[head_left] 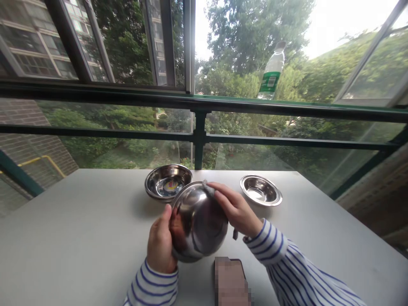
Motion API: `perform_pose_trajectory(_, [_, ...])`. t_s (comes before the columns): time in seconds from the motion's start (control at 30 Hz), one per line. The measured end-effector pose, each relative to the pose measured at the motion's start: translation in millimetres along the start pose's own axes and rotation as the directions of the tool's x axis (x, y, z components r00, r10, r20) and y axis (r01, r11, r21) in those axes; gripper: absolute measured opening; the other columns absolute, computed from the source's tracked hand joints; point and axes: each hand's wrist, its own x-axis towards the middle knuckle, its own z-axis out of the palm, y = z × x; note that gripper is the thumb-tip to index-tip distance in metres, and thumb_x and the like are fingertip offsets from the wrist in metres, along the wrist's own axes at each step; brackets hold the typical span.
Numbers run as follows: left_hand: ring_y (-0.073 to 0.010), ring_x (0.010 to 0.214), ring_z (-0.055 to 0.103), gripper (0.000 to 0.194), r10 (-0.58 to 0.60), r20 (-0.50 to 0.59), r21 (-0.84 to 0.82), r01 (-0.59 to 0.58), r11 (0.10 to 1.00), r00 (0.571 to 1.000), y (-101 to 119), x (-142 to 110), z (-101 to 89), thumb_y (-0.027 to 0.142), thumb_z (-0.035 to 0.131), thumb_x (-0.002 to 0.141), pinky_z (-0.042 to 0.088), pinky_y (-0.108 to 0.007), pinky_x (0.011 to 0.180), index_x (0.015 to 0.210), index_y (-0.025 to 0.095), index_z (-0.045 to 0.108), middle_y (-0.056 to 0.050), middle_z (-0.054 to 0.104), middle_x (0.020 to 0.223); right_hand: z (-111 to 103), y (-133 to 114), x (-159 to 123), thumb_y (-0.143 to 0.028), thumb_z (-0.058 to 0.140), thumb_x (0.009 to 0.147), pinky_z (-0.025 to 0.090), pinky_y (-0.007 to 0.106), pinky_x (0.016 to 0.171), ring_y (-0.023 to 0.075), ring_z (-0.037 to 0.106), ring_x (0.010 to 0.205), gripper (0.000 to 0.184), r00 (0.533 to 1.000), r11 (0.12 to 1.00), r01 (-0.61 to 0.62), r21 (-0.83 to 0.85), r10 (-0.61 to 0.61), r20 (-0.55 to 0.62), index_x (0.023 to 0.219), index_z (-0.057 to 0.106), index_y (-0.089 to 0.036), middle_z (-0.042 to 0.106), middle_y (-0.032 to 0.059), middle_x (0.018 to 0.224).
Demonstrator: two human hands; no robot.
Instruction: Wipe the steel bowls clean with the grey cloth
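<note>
A shiny steel bowl [200, 225] is held tilted above the table, its rounded outside towards me. My left hand [162, 242] grips its left side, thumb on the outer wall and the other fingers hidden behind. At the bowl's upper right edge, my right hand [234, 208] presses a grey cloth [208, 189] against the steel. The fingers are closed over this cloth, and a loose grey end hangs below the palm. Behind the held bowl sits a stack of steel bowls [168, 182] with a coloured sticker inside. Another steel bowl [261, 191] stands to the right.
A phone [232, 280], partly blurred out, lies on the white table [95, 242] near me. Beyond the table's far edge runs a dark green railing [127, 100] with glass panels. A plastic bottle [272, 74] with a green label stands on the rail.
</note>
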Motion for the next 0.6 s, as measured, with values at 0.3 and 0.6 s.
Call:
perform_pose_trajectory(0.3, [-0.0264, 0.086, 0.066, 0.022, -0.232, 0.059, -0.085, 0.236, 0.968, 0.971, 3.5, -0.1, 1.4, 0.023, 0.057, 0.077, 0.052, -0.038, 0.081, 0.087, 0.008, 0.068, -0.010, 0.073, 0.078, -13.7, -18.1, 8.4, -0.021, 0.042, 0.087, 0.038, 0.034, 0.100, 0.0176, 0.052, 0.111, 0.030, 0.988, 0.997, 0.068, -0.037, -0.062, 0.142, 0.111, 0.060, -0.017, 0.060, 0.0083, 0.115])
perform_pose_trajectory(0.6, [-0.0274, 0.093, 0.064, 0.032, -0.334, -0.014, -0.171, 0.327, 0.930, 0.943, 14.2, 8.3, 4.6, 0.025, 0.043, 0.083, 0.048, -0.041, 0.087, 0.096, 0.009, 0.068, -0.011, 0.073, 0.082, -3.4, 6.4, -25.8, -0.030, 0.037, 0.091, 0.026, 0.040, 0.108, 0.0182, 0.036, 0.127, 0.040, 1.000, 0.997, -0.017, 0.080, 0.015, 0.022, 0.131, 0.042, -0.024, 0.042, 0.0043, 0.136])
